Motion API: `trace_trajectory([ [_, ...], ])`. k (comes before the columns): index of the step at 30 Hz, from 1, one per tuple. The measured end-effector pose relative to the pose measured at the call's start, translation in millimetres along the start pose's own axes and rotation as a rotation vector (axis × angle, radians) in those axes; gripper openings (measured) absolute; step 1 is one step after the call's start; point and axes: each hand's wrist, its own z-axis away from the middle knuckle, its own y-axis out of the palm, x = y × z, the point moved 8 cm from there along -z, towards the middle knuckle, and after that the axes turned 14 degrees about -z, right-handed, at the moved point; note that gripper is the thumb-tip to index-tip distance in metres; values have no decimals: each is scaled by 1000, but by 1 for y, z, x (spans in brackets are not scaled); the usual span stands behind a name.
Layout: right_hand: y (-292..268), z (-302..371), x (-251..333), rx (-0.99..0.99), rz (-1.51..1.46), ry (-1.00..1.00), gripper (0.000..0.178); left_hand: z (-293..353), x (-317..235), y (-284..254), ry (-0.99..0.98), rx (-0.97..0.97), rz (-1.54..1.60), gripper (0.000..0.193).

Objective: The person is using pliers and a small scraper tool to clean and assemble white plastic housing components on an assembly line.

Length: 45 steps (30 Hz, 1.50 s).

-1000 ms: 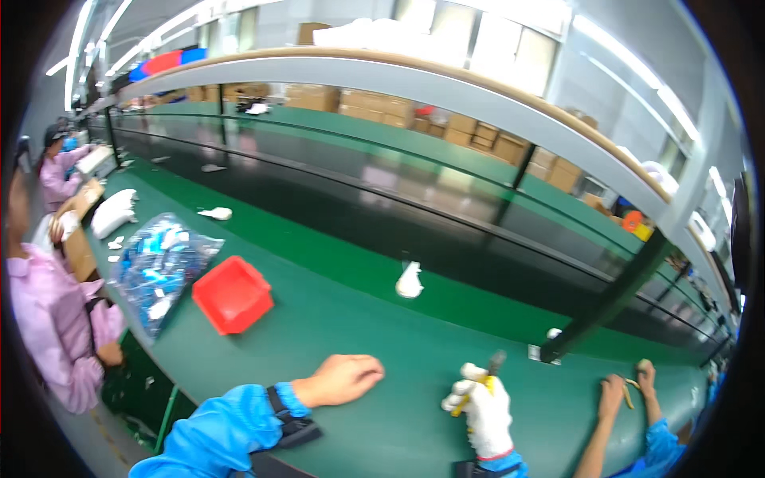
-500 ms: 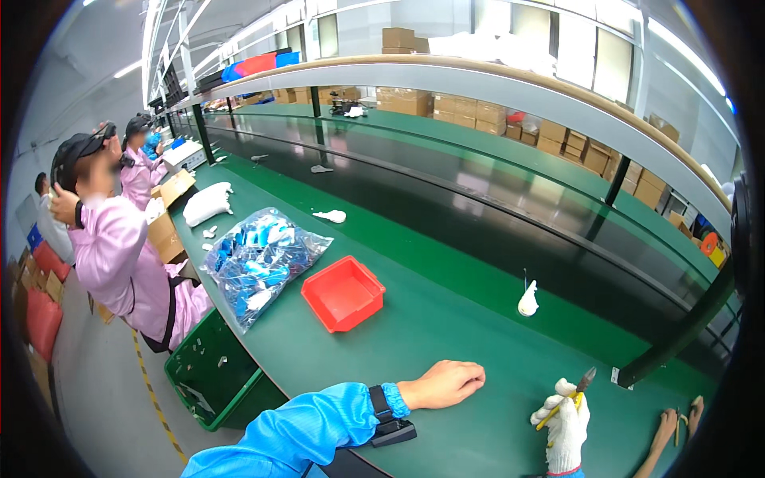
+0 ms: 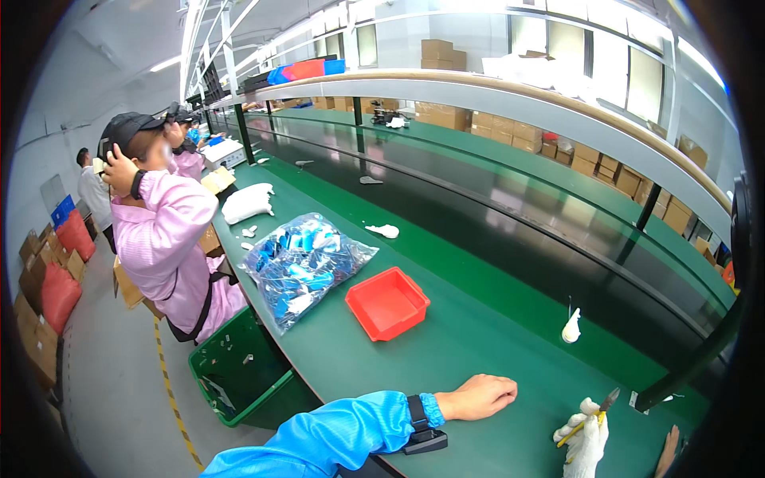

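Palm down on the green table (image 3: 446, 358), my bare left hand (image 3: 480, 397) rests with its fingers bent and together, holding nothing that I can see. In a white knitted glove, my right hand (image 3: 586, 436) is closed on pliers (image 3: 607, 403) with yellow handles, jaws pointing up and away. Beyond it a white, teardrop-shaped part (image 3: 571, 328) stands at the table's far side, a thin dark pin rising from it. Left of my hands sits an empty red plastic bin (image 3: 389, 304). Past the bin lies a clear bag (image 3: 307, 267) full of blue and white pieces.
A dark conveyor belt (image 3: 478, 203) runs behind the table, under a long shelf (image 3: 494, 88). A green crate (image 3: 247, 366) stands beside the table's near edge. A person in pink (image 3: 171, 231) sits at left, hands at the head. Another person's hand (image 3: 668, 450) shows at lower right.
The whole view has swung left, so everything sits further right in the picture. The other person's hands at lower right are now mostly out of view. My hands hold nearly the same pose.
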Motion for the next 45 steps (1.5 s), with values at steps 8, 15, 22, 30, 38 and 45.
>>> trace_trajectory([
  [8, 1, -4, -5, 62, 18, -2, 33, 3, 3, -4, -30, 20, 28, 13],
  [15, -2, -4, -2, 28, 33, 2, 33, -1, 5, 0, -39, 2, 53, 14],
  [22, 27, 9, 13, 36, 94, 114, 32, 4, 5, -4, -35, -88, -14, 12],
  [30, 32, 16, 17, 52, 115, 98, 39, 2, 3, -2, -18, -127, -9, 12],
  [38, 31, 13, 14, 46, 69, 101, 38, 6, -2, -6, -3, -213, -20, 10],
  [45, 30, 23, 20, 33, 78, 95, 37, 6, -8, 5, 32, -209, -76, 10],
])
